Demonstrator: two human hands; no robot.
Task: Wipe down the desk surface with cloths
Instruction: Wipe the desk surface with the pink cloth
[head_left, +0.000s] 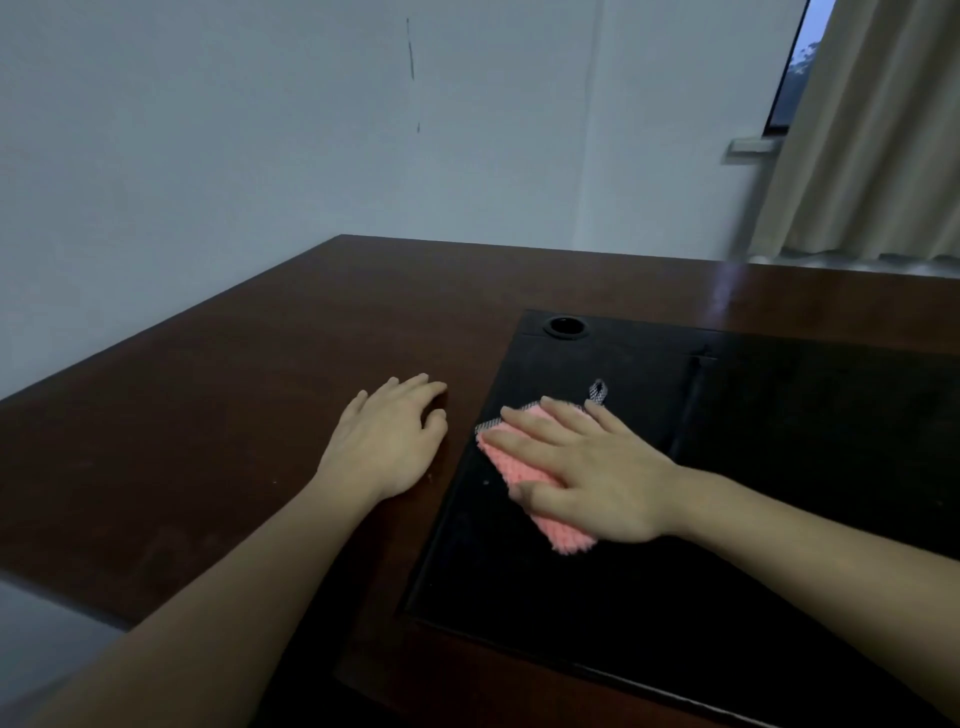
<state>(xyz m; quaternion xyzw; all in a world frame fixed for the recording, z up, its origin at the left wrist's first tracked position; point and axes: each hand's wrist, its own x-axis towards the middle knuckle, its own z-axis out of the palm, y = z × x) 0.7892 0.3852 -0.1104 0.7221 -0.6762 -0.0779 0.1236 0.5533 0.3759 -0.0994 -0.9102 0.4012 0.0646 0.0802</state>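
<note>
A pink folded cloth (511, 467) with a grey checked edge and hanging loop lies on the black inset panel (597, 587) of the dark brown wooden desk (234, 405). My right hand (587, 470) presses flat on the cloth with straight, spread fingers, covering most of it. My left hand (387, 441) rests palm down on the bare brown wood just left of the panel, fingers relaxed, holding nothing.
A round black cable hole (565, 327) sits at the panel's far left corner. A narrow groove (691, 405) runs across the panel right of the cloth. A pale wall stands behind the desk, with a beige curtain (872, 135) and window at the far right.
</note>
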